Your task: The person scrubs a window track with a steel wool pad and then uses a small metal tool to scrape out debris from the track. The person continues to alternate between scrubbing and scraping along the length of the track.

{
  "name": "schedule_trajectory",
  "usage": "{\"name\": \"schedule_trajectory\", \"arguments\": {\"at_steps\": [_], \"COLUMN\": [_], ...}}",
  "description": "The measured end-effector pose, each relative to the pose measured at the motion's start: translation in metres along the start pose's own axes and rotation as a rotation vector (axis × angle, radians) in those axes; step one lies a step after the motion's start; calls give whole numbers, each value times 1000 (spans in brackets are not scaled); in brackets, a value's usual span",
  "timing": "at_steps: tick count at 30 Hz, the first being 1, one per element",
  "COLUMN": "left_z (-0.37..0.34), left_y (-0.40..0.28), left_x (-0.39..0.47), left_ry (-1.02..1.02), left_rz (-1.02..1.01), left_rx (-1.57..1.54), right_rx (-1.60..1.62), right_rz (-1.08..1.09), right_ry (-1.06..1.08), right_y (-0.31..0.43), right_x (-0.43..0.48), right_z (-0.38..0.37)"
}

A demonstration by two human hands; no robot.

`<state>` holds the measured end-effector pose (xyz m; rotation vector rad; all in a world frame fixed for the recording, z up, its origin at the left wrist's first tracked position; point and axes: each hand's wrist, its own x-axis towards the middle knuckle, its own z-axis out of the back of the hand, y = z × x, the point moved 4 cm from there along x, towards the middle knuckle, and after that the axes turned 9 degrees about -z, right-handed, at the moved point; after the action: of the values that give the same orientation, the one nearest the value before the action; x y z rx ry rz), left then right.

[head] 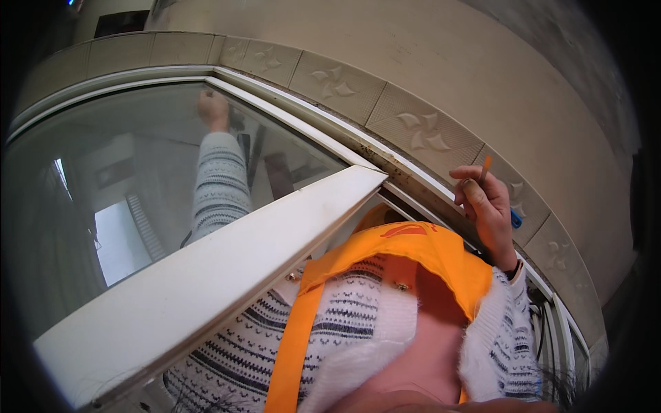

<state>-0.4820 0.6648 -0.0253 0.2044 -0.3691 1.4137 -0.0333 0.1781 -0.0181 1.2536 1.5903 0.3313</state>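
My left hand (213, 109) shows through the glass pane (155, 206) of a white-framed sliding window sash, near its far corner. Its fingers are curled; whether they hold anything is hidden. On the other side, my right hand (485, 206) grips a slim stick-like tool (486, 168) with an orange end pointing up. Out from behind that hand pokes a blue piece with a hole (516, 219); I cannot tell if it belongs to the same tool. Close by the right hand runs the white window track (392, 165), with dark dirt specks in its groove.
The wide white stile (222, 279) of the sash crosses in front of my chest. Beige relief tiles (423, 129) border the track, with a plain beige surface (439, 57) beyond. I wear an orange apron (413, 245) over a patterned knit cardigan. Bright reflections lie on the glass.
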Motion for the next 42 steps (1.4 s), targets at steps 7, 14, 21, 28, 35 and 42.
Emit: {"name": "schedule_trajectory", "arguments": {"at_steps": [7, 14, 21, 28, 35, 42], "left_z": [42, 68, 93, 114, 127, 88], "left_y": [-85, -154, -221, -218, -239, -351], "left_x": [-98, -213, -294, -311, -334, -403], "left_ry": [-107, 157, 312, 309, 405, 511], "left_rz": [-211, -187, -514, -31, 91, 34], "left_rx": [-70, -287, -345, -932, -1241, -1611], "right_rx": [-64, -76, -58, -89, -404, -690], "right_rz": [59, 68, 43, 136, 5, 228], "right_ry": [45, 66, 31, 145, 244, 280], "right_y": [-3, -6, -16, 3, -17, -52], "right_x": [3, 6, 19, 1, -12, -18], "right_z": [-5, -13, -5, -17, -43, 27]}}
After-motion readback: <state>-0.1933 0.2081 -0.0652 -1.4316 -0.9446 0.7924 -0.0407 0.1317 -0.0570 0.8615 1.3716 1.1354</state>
